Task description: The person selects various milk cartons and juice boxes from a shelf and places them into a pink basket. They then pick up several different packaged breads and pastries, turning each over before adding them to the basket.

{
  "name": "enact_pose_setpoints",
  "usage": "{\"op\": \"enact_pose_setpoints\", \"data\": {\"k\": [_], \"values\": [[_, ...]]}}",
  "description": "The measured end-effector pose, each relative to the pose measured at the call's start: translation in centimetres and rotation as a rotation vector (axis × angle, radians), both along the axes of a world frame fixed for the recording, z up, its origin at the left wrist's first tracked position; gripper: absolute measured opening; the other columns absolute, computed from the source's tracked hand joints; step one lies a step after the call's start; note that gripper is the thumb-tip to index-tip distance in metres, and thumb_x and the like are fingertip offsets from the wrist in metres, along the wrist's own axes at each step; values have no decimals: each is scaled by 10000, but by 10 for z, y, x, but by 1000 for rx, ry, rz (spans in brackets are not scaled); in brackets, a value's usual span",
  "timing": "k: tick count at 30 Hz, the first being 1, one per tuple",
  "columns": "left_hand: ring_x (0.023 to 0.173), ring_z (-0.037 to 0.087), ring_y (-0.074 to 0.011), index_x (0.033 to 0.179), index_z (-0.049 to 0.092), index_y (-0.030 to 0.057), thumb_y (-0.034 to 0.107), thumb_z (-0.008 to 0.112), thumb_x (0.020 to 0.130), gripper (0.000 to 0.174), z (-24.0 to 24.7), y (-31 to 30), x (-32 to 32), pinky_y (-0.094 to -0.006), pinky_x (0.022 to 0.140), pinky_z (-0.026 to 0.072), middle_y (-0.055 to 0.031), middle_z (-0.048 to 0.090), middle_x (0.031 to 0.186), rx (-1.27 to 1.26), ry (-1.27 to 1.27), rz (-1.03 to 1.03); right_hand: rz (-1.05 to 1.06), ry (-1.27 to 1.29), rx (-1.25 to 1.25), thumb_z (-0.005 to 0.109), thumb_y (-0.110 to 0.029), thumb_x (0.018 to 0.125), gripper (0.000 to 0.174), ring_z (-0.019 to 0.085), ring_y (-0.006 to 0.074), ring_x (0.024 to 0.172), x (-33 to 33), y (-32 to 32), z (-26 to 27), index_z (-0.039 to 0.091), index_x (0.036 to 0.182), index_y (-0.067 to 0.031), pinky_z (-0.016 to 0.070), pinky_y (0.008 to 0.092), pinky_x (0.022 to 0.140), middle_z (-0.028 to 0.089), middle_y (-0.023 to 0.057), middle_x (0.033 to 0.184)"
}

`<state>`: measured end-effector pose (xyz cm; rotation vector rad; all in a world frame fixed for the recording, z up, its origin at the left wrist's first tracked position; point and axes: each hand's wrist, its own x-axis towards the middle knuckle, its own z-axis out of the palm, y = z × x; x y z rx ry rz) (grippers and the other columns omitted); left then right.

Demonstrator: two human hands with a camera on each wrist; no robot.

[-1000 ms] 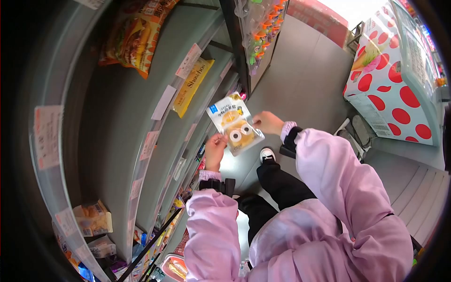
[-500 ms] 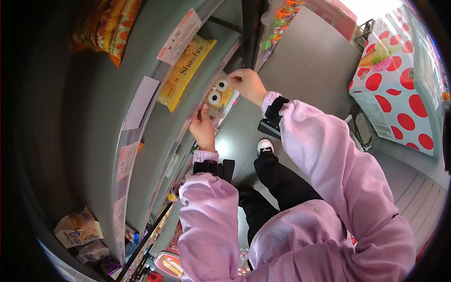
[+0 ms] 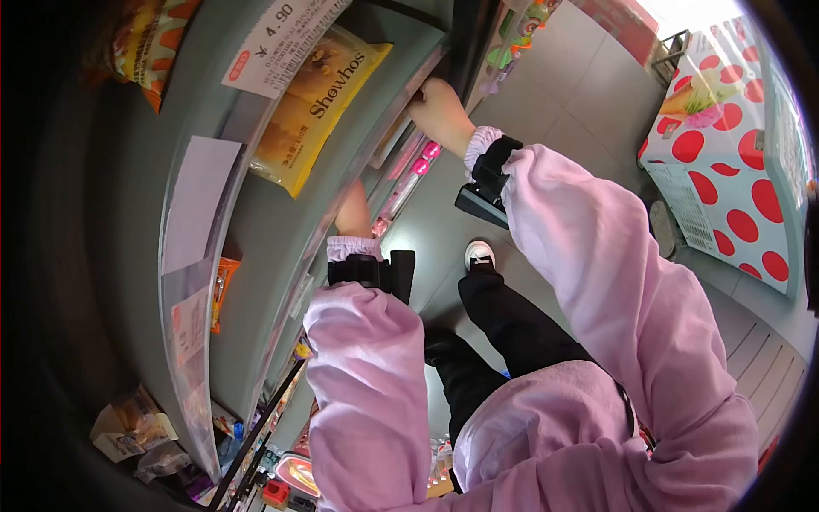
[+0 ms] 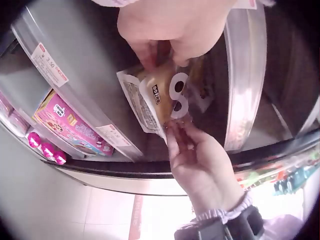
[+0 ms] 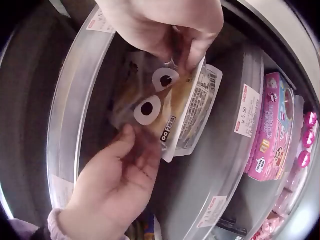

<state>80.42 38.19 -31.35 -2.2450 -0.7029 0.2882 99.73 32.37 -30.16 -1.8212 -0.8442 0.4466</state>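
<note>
Between both hands, inside a shelf bay, is a clear packet of bread [image 5: 172, 100] printed with two cartoon eyes. In the right wrist view my right hand [image 5: 165, 25] pinches its upper edge, while the fingers and thumb of my left hand [image 5: 112, 185] pinch the lower edge. White card printed with small text [image 5: 197, 107] shows along one side. The left wrist view has the same packet [image 4: 162, 97] tilted over the grey shelf. From the head, my left hand [image 3: 352, 212] is partly covered by the shelf above, and the right hand's [image 3: 441, 111] fingertips are hidden.
A yellow Showhos bread bag [image 3: 320, 107] lies on the shelf above, behind price tags [image 3: 277, 43]. Pink boxes [image 5: 272, 127] stand on a neighbouring shelf. A dotted freezer [image 3: 725, 162] stands to the right across the floor. A red-rimmed basket [image 3: 297, 472] is low beside the left arm.
Both hands have carried the bread packet from over the aisle forward and left into the shelf, where it is now hidden from the head view. The shelves appear closer.
</note>
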Motion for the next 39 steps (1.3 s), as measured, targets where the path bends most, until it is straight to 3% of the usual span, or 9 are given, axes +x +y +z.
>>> {"op": "enact_pose_setpoints", "data": {"k": [4, 10, 14, 17, 20, 25, 31, 35, 39], "values": [[880, 564, -281, 966, 597, 57, 132, 520, 758, 234, 21, -16, 14, -377, 766, 441, -161, 584, 965, -106, -330, -64, -20, 44, -21, 503, -36, 740, 180, 570, 190, 780, -11, -16, 11, 543, 891, 55, 429, 285, 700, 587, 169, 820], [888, 562, -213, 1046, 537, 3, 177, 462, 857, 268, 6, -20, 21, -293, 786, 418, -104, 595, 968, -1202, -1505, 221, -57, 206, 102, 488, -31, 754, 189, 560, 174, 781, -21, -25, -2, 518, 921, 52, 430, 268, 707, 587, 129, 839], [891, 558, -231, 1042, 539, 5, 177, 481, 844, 269, -9, 0, 6, -304, 795, 416, -112, 590, 977, -269, -513, -37, -53, 153, 87, 476, -13, 747, 198, 548, 148, 763, -23, -15, -5, 514, 930, 54, 427, 253, 702, 586, 118, 824], [869, 555, -207, 1009, 559, 7, 186, 517, 824, 260, -7, 2, 10, -288, 783, 412, -110, 597, 951, -383, -684, 43, -129, 150, 256, 453, 8, 672, 172, 557, 283, 732, -25, 1, -9, 561, 803, 30, 436, 302, 648, 567, 184, 767], [846, 552, -183, 975, 580, 10, 194, 553, 804, 253, -6, -6, 18, -272, 771, 409, -108, 603, 925, -772, -1183, 197, -23, 216, 90, 478, -5, 750, 197, 557, 139, 766, -20, -12, -5, 523, 930, 63, 431, 249, 692, 599, 111, 852], [787, 546, -134, 893, 620, 10, 205, 615, 768, 232, 2, -26, 27, -241, 736, 407, -96, 618, 858, -1143, -1606, 399, -66, 301, 160, 492, -14, 744, 119, 603, 190, 725, -10, -22, -15, 558, 814, 56, 451, 276, 622, 589, 132, 743], [646, 510, -88, 777, 608, -24, 169, 600, 774, 193, 16, -40, 40, -225, 625, 415, -30, 588, 720, -1259, -1552, 345, -217, 367, 152, 424, -3, 808, 164, 611, 190, 706, -9, -27, -9, 525, 910, 76, 461, 274, 606, 578, 144, 825], [657, 520, -100, 870, 594, -2, 135, 591, 768, 171, 14, -39, 45, -237, 626, 429, -67, 581, 718, -1308, -1522, 329, -101, 417, 19, 375, 51, 828, 365, 568, 237, 895, -19, -35, 7, 330, 1190, 74, 482, 274, 734, 416, 187, 1160], [792, 577, -203, 1064, 533, 24, 123, 581, 753, 330, 15, -44, 31, -282, 678, 453, -163, 593, 900, -1201, -1446, 189, -17, 246, 46, 384, 101, 776, 488, 562, 234, 906, -24, -47, -11, 254, 1244, 54, 474, 276, 747, 344, 197, 1238]]}}
